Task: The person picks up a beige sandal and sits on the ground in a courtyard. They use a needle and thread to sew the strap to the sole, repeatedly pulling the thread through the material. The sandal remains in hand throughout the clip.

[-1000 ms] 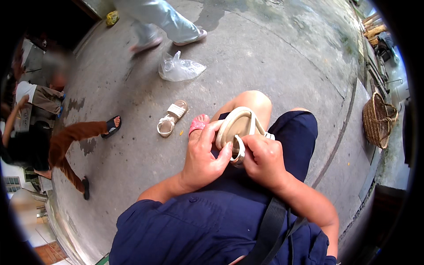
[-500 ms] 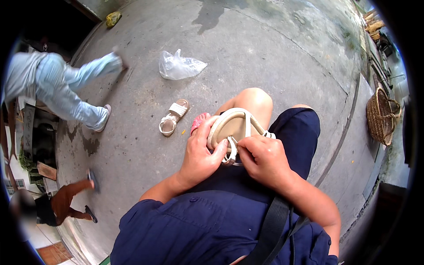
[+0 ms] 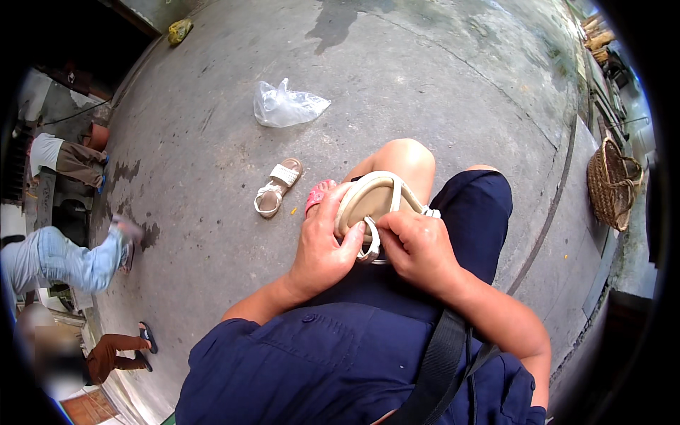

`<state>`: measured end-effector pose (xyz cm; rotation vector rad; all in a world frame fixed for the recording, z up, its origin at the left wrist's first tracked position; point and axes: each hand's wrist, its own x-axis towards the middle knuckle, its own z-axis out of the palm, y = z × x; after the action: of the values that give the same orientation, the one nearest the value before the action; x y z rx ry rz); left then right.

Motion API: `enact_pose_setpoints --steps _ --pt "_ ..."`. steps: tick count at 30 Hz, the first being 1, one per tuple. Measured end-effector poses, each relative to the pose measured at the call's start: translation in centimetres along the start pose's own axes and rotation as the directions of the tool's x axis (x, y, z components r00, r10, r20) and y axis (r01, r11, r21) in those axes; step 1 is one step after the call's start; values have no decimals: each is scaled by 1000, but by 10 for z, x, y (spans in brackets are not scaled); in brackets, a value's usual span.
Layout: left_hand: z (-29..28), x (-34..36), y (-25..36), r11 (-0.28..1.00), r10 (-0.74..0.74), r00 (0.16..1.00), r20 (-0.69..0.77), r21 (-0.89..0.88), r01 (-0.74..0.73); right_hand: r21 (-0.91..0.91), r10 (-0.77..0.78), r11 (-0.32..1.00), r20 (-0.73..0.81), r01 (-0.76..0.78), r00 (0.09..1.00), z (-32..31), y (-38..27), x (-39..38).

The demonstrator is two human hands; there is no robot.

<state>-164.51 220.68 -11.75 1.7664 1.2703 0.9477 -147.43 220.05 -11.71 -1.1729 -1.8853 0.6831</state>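
A cream sandal [image 3: 377, 199] with pale straps lies over my lap, its tan insole facing up. My left hand [image 3: 320, 244] wraps around its left side, thumb pressed by a thin strap [image 3: 370, 239] with a buckle. At the right end of that strap, my right hand [image 3: 423, 244] is closed in a pinch; the fingertips hide just what they grip. On the concrete beyond my left hand lies a second sandal [image 3: 278, 187], cream with a tan insole. Beside it shows my foot in a pink shoe [image 3: 319, 195].
A clear plastic bag [image 3: 287, 106] lies on the concrete floor [image 3: 425, 99] ahead. At right stands a woven basket [image 3: 610, 185]. A yellow bag [image 3: 180, 30] sits far left. Three people are at left, one in light jeans [image 3: 74, 259]. A black strap [image 3: 435, 368] crosses my body.
The person in light jeans has walked toward the lower left, and another in brown trousers now shows behind. My hands and the sandal have hardly moved.
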Motion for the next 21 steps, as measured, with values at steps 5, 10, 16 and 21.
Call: enact_pose_setpoints --steps 5,10,16,21 --pt "-1 1 2 997 67 998 -13 48 -66 -313 -94 945 19 95 995 -4 -11 1" --pt "2 2 16 998 57 998 -33 -26 -58 -451 -162 880 4 146 987 -11 -13 1" --pt "4 2 11 991 109 994 12 -74 -107 -477 -149 870 -16 124 989 -10 -8 -3" --pt "1 3 3 989 102 995 20 -108 -99 -312 -97 945 20 99 995 -7 -9 -2"
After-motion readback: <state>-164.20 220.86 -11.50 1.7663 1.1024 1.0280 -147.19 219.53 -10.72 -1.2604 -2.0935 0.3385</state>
